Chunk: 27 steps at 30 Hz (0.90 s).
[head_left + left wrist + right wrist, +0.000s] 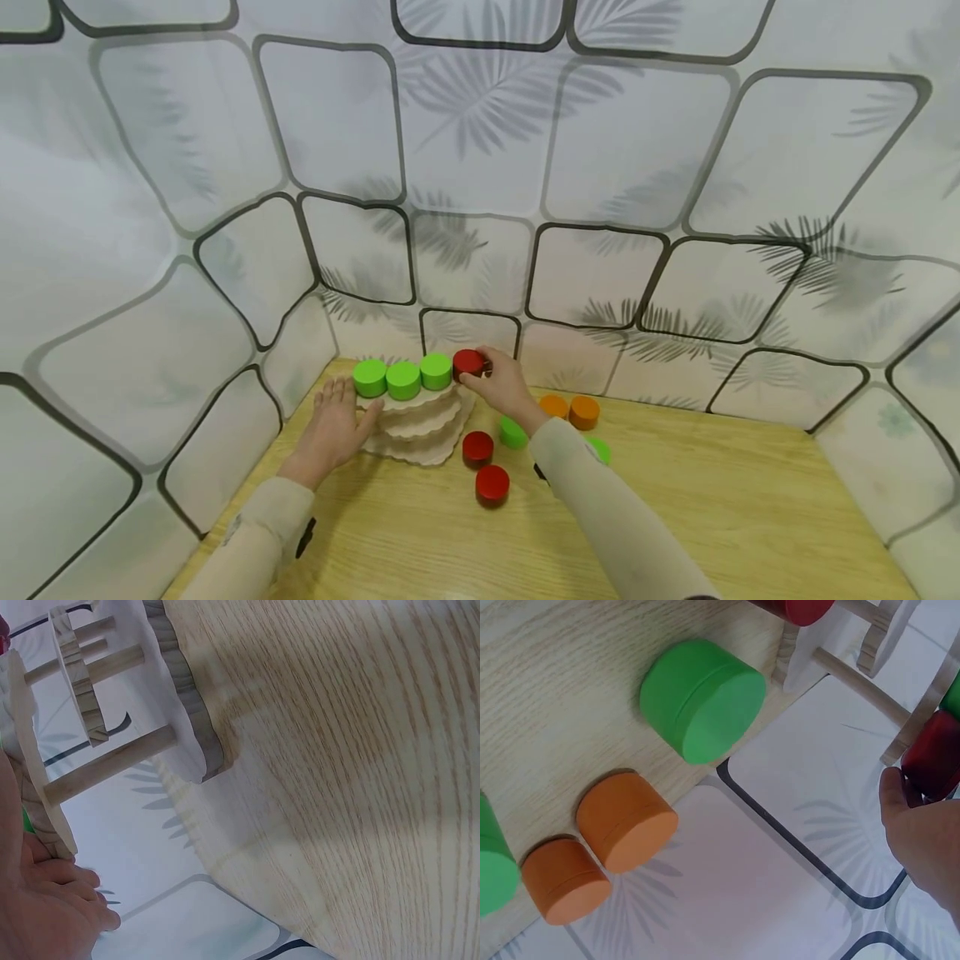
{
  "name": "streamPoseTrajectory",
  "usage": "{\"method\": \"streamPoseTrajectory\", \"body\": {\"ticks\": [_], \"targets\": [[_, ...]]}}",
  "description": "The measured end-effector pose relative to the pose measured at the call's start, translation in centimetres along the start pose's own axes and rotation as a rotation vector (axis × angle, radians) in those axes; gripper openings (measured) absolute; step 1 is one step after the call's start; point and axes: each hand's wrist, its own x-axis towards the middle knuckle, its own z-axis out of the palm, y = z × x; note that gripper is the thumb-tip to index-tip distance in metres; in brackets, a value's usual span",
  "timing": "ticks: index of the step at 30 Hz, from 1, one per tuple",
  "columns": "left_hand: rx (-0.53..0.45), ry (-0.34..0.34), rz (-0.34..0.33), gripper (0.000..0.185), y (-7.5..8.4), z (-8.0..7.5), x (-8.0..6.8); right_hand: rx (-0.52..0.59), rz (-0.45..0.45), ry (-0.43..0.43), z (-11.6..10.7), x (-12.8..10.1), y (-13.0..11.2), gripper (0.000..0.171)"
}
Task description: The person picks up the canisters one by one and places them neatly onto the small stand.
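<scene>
A scalloped wooden tiered stand (420,450) is at the back left of the table, its boards joined by round dowels (112,763). Three short green cylinders (403,381) sit side by side on the top tier. At the right end of that row, my right hand (504,385) pinches a short red cylinder (468,364) between thumb and fingers. The right wrist view shows the red cylinder (934,754) against the board's edge. My left hand (335,425) rests along the stand's left end with fingers straight and thumb toward the front. Its fingertips (109,919) reach past the top board's edge.
Two red cylinders (492,486) stand on the wooden table (720,500) right of the stand. Behind my right forearm are two orange cylinders (627,821) and two green cylinders (703,701), partly covered in the head view. A patterned wall covering (472,267) borders the table's back and sides.
</scene>
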Motion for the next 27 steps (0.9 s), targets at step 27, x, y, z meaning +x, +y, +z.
{"method": "streamPoseTrajectory", "body": {"ticks": [27], "targets": [[-0.012, 0.003, 0.007, 0.088, -0.1, 0.0, 0.5, -0.032, 0.064, -0.063, 0.5, 2.7, -0.5, 0.059]]}}
